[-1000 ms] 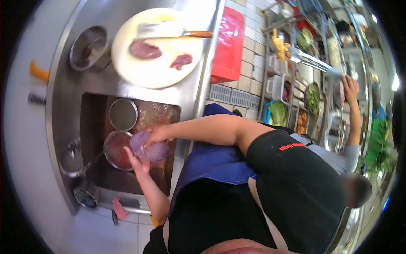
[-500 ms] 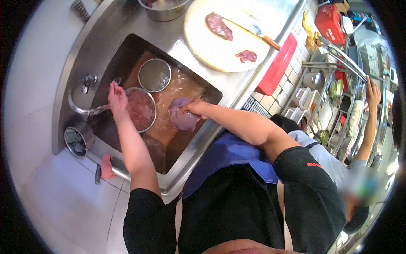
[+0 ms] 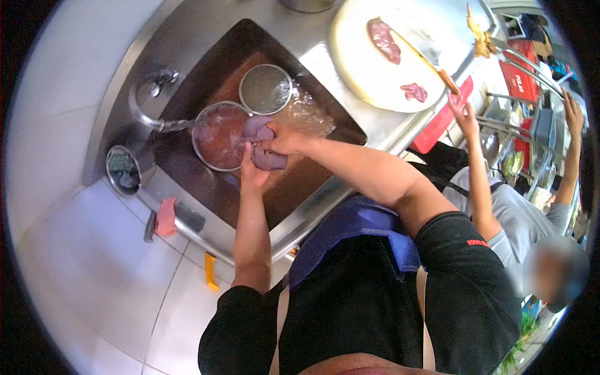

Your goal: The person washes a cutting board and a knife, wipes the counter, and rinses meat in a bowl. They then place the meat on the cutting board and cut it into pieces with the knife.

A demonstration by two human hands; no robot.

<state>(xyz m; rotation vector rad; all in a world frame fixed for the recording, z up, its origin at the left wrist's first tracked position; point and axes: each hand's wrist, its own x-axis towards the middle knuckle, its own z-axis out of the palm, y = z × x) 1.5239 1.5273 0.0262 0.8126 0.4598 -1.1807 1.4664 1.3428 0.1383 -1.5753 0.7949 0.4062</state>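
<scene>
My right hand grips a purplish, smooth piece of raw meat, its thumb and fingers pressed into the middle. From below, my left hand holds the same piece at its near left side. The meat is over the sink, at the right rim of a round metal bowl of reddish water. Behind it stands a second round bowl of murky water. A curved tap on the left runs water toward the reddish bowl.
Right of the sink, a round cutting board bears two meat pieces and a knife. A metal pot and a pink cloth are at the left edge. A co-worker stands close on the right, one hand near the knife handle.
My left hand has left the running water and taken hold of the meat. My right hand has brought the meat left to the reddish bowl. A co-worker's hand has appeared near the knife.
</scene>
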